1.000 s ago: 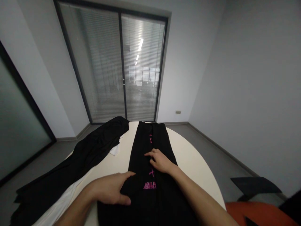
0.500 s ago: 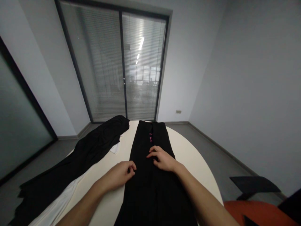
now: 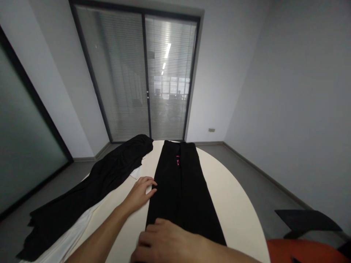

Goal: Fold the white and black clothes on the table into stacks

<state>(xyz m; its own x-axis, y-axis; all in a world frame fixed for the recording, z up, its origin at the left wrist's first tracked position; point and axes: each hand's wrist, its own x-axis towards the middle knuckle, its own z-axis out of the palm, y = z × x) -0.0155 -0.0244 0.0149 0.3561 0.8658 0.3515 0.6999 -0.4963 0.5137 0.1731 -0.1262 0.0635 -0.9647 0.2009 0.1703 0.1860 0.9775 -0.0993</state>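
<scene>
A long black garment, which looks like folded trousers (image 3: 192, 190), lies flat down the middle of the table with small pink marks (image 3: 178, 160) near its far end. My left hand (image 3: 141, 191) rests at the garment's left edge, fingers stretched and thumb apart, fingertips touching the cloth. Close to me, my right hand (image 3: 167, 243) lies over the garment's near left part with its fingers curled down. Its fingertips are hidden, so what they grip, if anything, does not show. The right forearm covers the garment's near end.
A second black garment (image 3: 109, 171) lies crumpled along the table's left side, over white cloth (image 3: 68, 233). The round cream table (image 3: 233, 190) has its curved edge at right. An orange-seated chair (image 3: 307, 250) stands at lower right. A glass door with blinds (image 3: 170, 109) is beyond.
My right hand has moved from the garment's middle toward me and slightly left, its fingers now curled. My left hand has shifted slightly left and away, its fingers opening out.
</scene>
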